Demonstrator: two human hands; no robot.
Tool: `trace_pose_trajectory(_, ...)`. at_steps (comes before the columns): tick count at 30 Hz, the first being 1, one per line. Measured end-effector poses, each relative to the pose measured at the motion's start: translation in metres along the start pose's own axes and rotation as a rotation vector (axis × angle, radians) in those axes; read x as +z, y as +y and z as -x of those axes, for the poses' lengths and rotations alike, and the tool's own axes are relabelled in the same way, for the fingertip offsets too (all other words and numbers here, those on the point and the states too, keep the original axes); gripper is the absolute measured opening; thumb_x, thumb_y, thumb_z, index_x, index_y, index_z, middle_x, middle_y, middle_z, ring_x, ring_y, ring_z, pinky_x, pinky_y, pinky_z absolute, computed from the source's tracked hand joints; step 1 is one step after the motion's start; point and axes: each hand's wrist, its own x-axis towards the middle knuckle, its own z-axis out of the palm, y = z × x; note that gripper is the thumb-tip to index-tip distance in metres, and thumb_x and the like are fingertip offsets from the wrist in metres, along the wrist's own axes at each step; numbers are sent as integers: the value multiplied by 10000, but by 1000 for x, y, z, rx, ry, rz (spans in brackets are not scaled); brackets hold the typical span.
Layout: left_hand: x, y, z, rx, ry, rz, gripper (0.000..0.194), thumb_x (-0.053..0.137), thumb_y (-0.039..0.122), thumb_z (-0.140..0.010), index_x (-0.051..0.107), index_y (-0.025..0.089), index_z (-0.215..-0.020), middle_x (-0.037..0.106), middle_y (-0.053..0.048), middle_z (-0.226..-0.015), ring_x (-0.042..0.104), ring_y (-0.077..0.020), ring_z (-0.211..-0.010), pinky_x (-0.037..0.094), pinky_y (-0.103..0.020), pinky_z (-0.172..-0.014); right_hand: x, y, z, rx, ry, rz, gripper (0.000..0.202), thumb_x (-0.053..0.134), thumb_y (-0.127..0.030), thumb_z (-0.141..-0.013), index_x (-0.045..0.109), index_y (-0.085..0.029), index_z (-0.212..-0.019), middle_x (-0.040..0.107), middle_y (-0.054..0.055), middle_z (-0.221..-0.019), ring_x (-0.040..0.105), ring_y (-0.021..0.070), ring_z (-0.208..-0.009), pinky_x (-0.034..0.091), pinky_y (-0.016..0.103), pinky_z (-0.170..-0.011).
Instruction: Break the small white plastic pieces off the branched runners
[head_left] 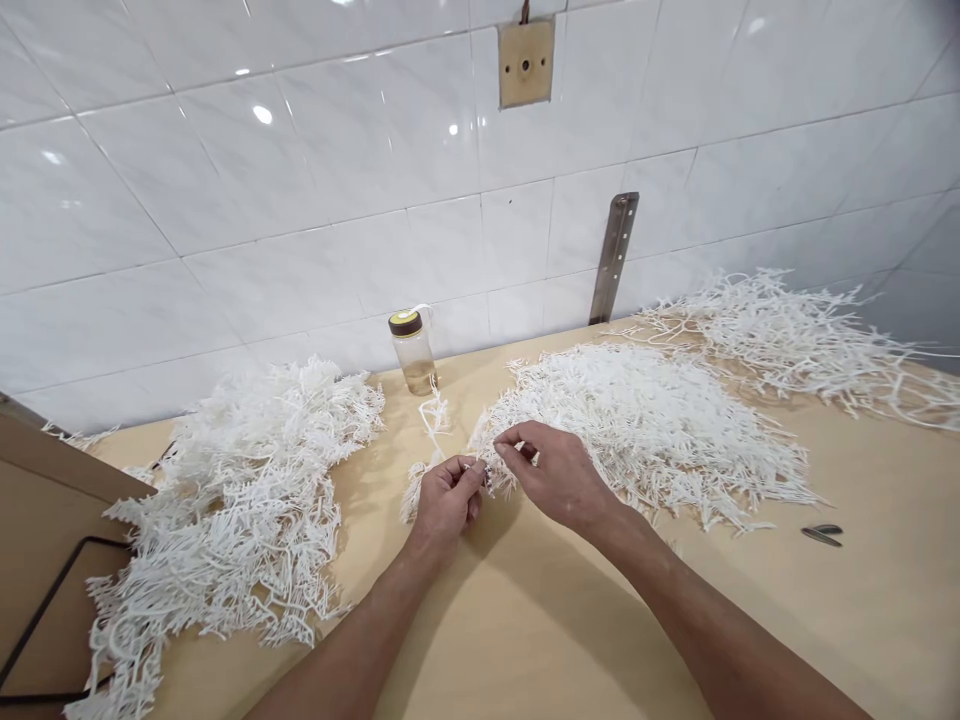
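My left hand [448, 500] is closed, thumb against fingers, on a small white branched strand [480, 468] whose tip pokes out at the thumb. Facing it from the right, my right hand [559, 475] is curled with thumb and forefinger together; whatever they pinch is too small to make out. Right behind that hand spreads a large pile of white branched strands [660, 420], and a small white clump [412, 490] lies beside my left hand. A few loose white strands [433, 412] lie just beyond.
Another white pile [247, 490] covers the table's left side, and longer strands [795, 340] lie at the back right. A lidded bottle [412, 355] stands near the tiled wall. A small dark two-pronged item [823, 535] lies at right. A cardboard box [60, 560] stands at left.
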Motion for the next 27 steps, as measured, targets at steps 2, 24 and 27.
trace_pose_trajectory(2,-1,-1,-1,20,-12,0,391,702,530,-730,571,162,-701,419,71,-423,303,-51,-374,169,-198,-401,2,-1,1,53,-84,-37,196,540,-265,-869,726,-212,-900,745,32,-909,654,158,-723,502,287,-708)
trace_pose_trajectory(24,2,-12,-6,78,36,-18,331,677,481,-744,595,160,-730,417,73,-498,297,-55,-420,230,-206,-438,7,10,-1,240,-315,-289,254,556,-381,-874,690,-165,-871,673,8,-715,563,102,-451,469,233,-476)
trace_pose_trajectory(27,3,-13,-7,124,87,-89,302,646,464,-760,592,171,-712,424,65,-484,346,-78,-442,262,-215,-456,11,8,2,202,-247,-156,213,540,-333,-881,679,-172,-860,691,21,-769,592,122,-520,460,246,-518)
